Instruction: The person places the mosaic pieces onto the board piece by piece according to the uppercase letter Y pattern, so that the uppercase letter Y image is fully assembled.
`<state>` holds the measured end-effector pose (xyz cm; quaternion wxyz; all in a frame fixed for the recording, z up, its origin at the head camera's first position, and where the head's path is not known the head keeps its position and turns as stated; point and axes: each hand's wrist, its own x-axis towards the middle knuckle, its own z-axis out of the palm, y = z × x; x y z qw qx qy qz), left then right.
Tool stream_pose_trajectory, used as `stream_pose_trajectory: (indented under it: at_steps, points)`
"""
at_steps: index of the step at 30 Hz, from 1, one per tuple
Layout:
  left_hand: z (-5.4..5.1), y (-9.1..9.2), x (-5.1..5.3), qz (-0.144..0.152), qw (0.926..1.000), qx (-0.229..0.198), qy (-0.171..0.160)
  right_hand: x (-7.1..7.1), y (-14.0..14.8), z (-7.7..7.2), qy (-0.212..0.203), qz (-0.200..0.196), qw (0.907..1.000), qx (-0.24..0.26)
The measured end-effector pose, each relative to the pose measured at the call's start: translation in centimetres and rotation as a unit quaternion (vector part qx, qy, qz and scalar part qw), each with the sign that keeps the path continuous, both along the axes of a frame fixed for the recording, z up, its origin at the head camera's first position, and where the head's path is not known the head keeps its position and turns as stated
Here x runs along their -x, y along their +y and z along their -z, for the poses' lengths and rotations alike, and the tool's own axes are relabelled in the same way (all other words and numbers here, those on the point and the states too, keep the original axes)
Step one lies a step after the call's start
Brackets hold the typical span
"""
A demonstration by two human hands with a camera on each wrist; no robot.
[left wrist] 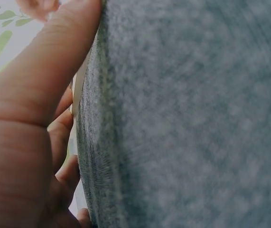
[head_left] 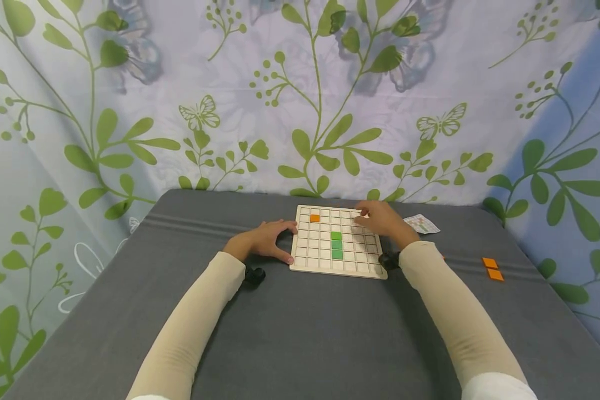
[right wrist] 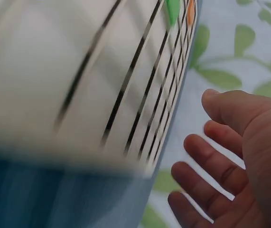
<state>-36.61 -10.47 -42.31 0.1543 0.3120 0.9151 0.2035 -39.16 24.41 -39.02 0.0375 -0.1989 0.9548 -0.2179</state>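
A pale gridded board [head_left: 312, 262] lies flat on the grey table, with one orange tile [head_left: 315, 218] near its back left and a column of three green tiles [head_left: 336, 244] around its middle. My left hand [head_left: 266, 240] touches the board's left edge, thumb and fingers spread apart; the left wrist view shows its fingers [left wrist: 61, 137] along that edge. Over the board's back right corner is my right hand [head_left: 381, 222], fingers bent. In the right wrist view this hand [right wrist: 239, 161] has its thumb and fingers apart, with nothing between them.
A small printed card [head_left: 422, 224] lies right of the board, partly behind the right hand. Two orange tiles [head_left: 493, 269] rest farther right, and a bit of orange shows beside the right sleeve. A leaf-patterned curtain [head_left: 240, 139] hangs behind the grey table [head_left: 300, 333].
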Motion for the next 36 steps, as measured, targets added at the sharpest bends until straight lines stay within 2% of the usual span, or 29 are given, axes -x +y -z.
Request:
stream_pose_trajectory:
  at_steps: [4, 7, 9, 14, 18, 29, 36]
  points:
    - [0.4, 0.0, 0.1, 0.001, 1.0000, 0.001, 0.003, -2.3, 4.6, 0.0, 0.011, 0.050, 0.9981, -0.034]
    - [0.4, 0.0, 0.2, -0.004, 1.0000, 0.002, 0.008, -4.0, 7.6, 0.3, 0.016, 0.092, 0.9935, -0.065]
    - [0.2, -0.1, 0.2, -0.006, 0.9999, 0.002, 0.008, -5.0, 9.4, 0.6, 0.023, 0.107, 0.9910, -0.078]
    - [0.2, -0.1, 0.1, 0.001, 1.0000, 0.002, 0.002, -7.7, 13.0, 1.8, 0.019, 0.089, 0.9934, -0.069]
    - [0.3, -0.1, 0.0, -0.002, 1.0000, 0.000, -0.002, -9.3, 14.7, 2.3, 0.014, 0.082, 0.9951, -0.053]
    - [0.1, -0.1, 0.0, -0.001, 1.0000, -0.005, -0.007, -10.6, 15.7, 2.2, 0.014, 0.090, 0.9951, -0.039]
    - [0.1, -0.2, 0.0, -0.001, 0.9999, -0.009, -0.005, -10.5, 15.6, 2.2, 0.011, 0.110, 0.9930, -0.042]
